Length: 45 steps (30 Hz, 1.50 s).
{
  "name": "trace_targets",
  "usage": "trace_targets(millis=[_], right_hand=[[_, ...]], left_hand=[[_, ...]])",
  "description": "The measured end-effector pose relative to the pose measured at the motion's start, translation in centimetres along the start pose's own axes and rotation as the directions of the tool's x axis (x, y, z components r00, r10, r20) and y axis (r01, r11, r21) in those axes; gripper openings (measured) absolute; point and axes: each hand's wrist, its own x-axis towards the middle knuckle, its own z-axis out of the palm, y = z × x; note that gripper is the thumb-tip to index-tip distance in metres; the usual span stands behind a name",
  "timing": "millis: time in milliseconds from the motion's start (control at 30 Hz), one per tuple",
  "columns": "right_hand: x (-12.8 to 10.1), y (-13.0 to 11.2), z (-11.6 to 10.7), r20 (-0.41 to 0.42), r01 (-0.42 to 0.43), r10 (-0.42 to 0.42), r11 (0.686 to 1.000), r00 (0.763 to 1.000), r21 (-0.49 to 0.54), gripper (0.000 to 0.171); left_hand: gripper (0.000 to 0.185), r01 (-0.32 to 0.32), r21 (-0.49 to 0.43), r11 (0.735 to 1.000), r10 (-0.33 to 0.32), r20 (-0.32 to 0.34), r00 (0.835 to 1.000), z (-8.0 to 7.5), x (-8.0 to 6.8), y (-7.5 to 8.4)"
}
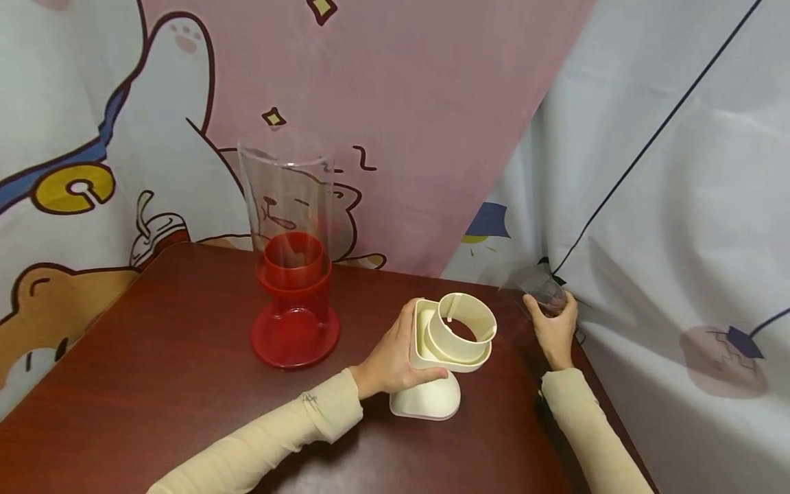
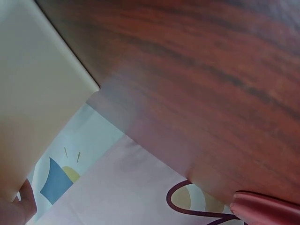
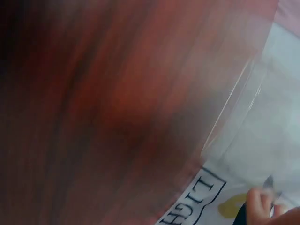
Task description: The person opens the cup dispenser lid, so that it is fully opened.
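Note:
A cream plastic base (image 1: 435, 357) with a round open collar on top stands on the dark wooden table (image 1: 154, 384). My left hand (image 1: 395, 357) grips its left side; in the left wrist view the cream base (image 2: 33, 93) fills the left edge with a fingertip (image 2: 21, 206) below. My right hand (image 1: 554, 326) holds a clear plastic cylinder (image 1: 537, 288) at the table's far right edge, tilted; in the right wrist view the clear cylinder (image 3: 243, 108) is blurred. A red base (image 1: 295, 309) carrying a tall clear tube (image 1: 286, 199) stands upright to the left.
A cartoon-printed cloth (image 1: 382, 103) hangs behind the table, and a white cloth (image 1: 679, 206) hangs along the right side. The table's right edge runs close beside my right arm. Bare wood (image 1: 123, 412) lies in front of the red base.

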Motion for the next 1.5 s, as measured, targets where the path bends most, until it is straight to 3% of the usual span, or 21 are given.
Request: trace_targets(millis=[200, 400, 600, 700, 767, 800, 867, 967, 1033, 1100, 1133, 1200, 1233, 1300, 1367, 1433, 1500], right_hand=[[0.0, -1.2, 2.5, -0.129, -0.075, 0.067, 0.996, 0.989, -0.057, 0.099], [-0.7, -1.4, 3.3, -0.241, -0.098, 0.078, 0.992, 0.967, -0.073, 0.109], [-1.5, -1.5, 3.2, -0.267, -0.141, 0.113, 0.986, 0.957, -0.09, 0.112], [-2.1, -1.9, 2.7, -0.309, -0.151, 0.144, 0.989, 0.94, -0.001, 0.097], [-2.6, -2.8, 2.1, -0.379, -0.071, 0.098, 0.994, 0.92, 0.086, 0.078], [-2.8, -3.4, 1.7, -0.418, 0.011, 0.048, 0.991, 0.907, 0.137, 0.066], [-3.3, -5.1, 1.1, -0.461, 0.197, -0.082, 0.958, 0.884, 0.208, 0.045], [-5.0, -9.1, 0.5, -0.396, 0.429, -0.284, 0.834, 0.873, 0.348, 0.03], [-6.3, -11.8, 0.8, -0.276, 0.464, -0.374, 0.746, 0.885, 0.478, 0.029], [-7.3, -14.1, 1.5, -0.111, 0.41, -0.438, 0.681, 0.892, 0.606, 0.034], [-7.7, -15.0, 1.8, -0.014, 0.354, -0.46, 0.664, 0.888, 0.659, 0.037], [-8.0, -15.9, 2.5, 0.197, 0.204, -0.478, 0.663, 0.856, 0.72, 0.041], [-8.1, -16.4, 2.7, 0.307, 0.111, -0.476, 0.668, 0.825, 0.736, 0.043], [-8.4, -17.3, 2.9, 0.497, -0.083, -0.471, 0.66, 0.729, 0.747, 0.049], [-8.8, -18.1, 3.0, 0.629, -0.231, -0.474, 0.655, 0.616, 0.719, 0.051], [-9.1, -18.7, 3.0, 0.709, -0.317, -0.481, 0.662, 0.516, 0.679, 0.053], [-9.3, -19.2, 3.2, 0.734, -0.32, -0.497, 0.678, 0.464, 0.661, 0.055]], left_hand=[[0.108, 0.016, 0.004, 1.0, -0.015, -0.006, 1.0, -0.5, 0.1, -0.1], [0.108, 0.012, -0.002, 1.0, -0.012, -0.002, 1.0, -0.2, 0.1, 0.0], [0.108, 0.012, -0.006, 1.0, -0.012, -0.014, 1.0, 0.3, -0.1, 0.0], [0.109, 0.022, 0.005, 1.0, -0.022, -0.014, 1.0, 0.4, -0.2, 0.1], [0.109, 0.031, 0.022, 0.999, -0.03, -0.012, 0.999, 0.3, -0.2, 0.1], [0.109, 0.037, 0.033, 0.999, -0.037, -0.011, 0.999, 0.2, -0.2, 0.2], [0.111, 0.04, 0.051, 0.998, -0.04, -0.008, 0.999, 0.0, -0.2, 0.2], [0.11, 0.043, 0.055, 0.998, -0.044, 0.014, 0.999, -0.5, -0.4, 0.2], [0.108, 0.036, 0.045, 0.998, -0.037, 0.027, 0.999, -1.1, -0.7, 0.1], [0.103, 0.043, 0.022, 0.999, -0.044, 0.026, 0.999, -1.9, -1.2, 0.3], [0.099, 0.061, -0.009, 0.998, -0.061, 0.015, 0.998, -2.3, -1.4, 0.8], [0.086, 0.155, -0.085, 0.984, -0.16, -0.047, 0.986, -2.9, -2.0, 2.5], [0.077, 0.216, -0.149, 0.965, -0.229, -0.077, 0.97, -3.1, -2.2, 3.8], [0.061, 0.325, -0.3, 0.897, -0.372, -0.117, 0.921, -3.3, -2.8, 6.7], [0.053, 0.383, -0.419, 0.823, -0.468, -0.118, 0.876, -3.2, -3.4, 9.8], [0.054, 0.409, -0.456, 0.79, -0.493, -0.079, 0.866, -2.9, -3.8, 12.0], [0.058, 0.436, -0.421, 0.795, -0.497, -0.041, 0.867, -2.5, -3.9, 13.4]])
